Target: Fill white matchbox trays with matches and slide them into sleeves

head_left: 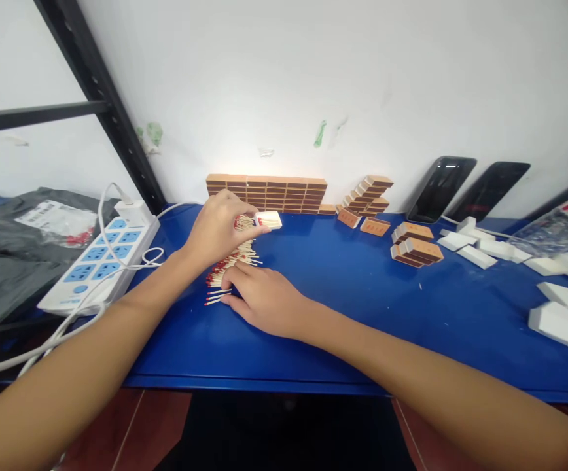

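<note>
My left hand [222, 226] grips a small white matchbox tray [270, 220] between thumb and fingertips; several matches lie in it. Beneath and beside that hand, a long heap of loose red-tipped matches [220, 269] runs along the blue tabletop. My right hand [264, 297] rests low at the near end of the heap, its thumb and forefinger pinched on a few matches [218, 296]. The fingertips hide part of these. Behind both hands, a wall of stacked brown matchboxes [286, 193] stands against the white wall.
More matchboxes lie to the right, in a leaning stack [370, 193] and a small pile [416, 245]. Two dark phones [441, 190] lean on the wall. White empty-looking trays [561, 324] lie scattered far right. On the left are a power strip [97, 261], cables and a grey bag [29, 242].
</note>
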{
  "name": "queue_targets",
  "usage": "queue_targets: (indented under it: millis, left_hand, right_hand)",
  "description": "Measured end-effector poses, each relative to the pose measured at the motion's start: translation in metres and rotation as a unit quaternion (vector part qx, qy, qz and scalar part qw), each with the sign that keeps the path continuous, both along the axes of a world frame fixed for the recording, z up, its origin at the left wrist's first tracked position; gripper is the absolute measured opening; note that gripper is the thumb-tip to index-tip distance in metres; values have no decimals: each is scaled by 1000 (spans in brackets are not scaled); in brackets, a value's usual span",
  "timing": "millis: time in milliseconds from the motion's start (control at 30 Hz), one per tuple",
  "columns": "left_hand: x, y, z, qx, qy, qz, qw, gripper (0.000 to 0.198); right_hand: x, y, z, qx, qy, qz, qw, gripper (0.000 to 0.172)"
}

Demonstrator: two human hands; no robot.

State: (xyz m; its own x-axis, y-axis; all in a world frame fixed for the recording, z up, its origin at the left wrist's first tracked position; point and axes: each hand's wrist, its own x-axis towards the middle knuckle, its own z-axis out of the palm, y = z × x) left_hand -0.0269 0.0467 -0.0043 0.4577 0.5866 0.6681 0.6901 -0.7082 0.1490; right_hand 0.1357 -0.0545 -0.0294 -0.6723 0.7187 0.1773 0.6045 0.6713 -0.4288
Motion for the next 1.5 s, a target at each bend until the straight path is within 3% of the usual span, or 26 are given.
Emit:
queue_targets:
  millis: [367, 600, 867, 1133, 1300, 1500]
  left_hand:
    - [0, -1, 0, -8, -5, -2, 1000, 30]
    - [0, -2, 1, -18, 5, -9, 1000, 31]
    - [-1, -2, -1, -24, 11, -23, 999, 38]
    - [-3, 2, -6, -29, 20, -20, 999, 43]
    - [2, -2, -4, -41, 18, -44, 998, 41]
    - [4, -5, -3, -53, 11, -66, 996, 41]
  right_hand:
    - [-1, 1, -2, 3, -39, 9, 999, 15]
    - [11, 0, 7, -18, -25, 46, 998, 16]
    - [36, 13, 14, -36, -13, 8, 999, 11]
    - [74, 48, 33, -35, 144, -46, 988, 17]
    - [90, 72, 26, 17, 176, -120, 977, 15]
    - [94, 79, 15, 95, 114, -110, 983, 12]
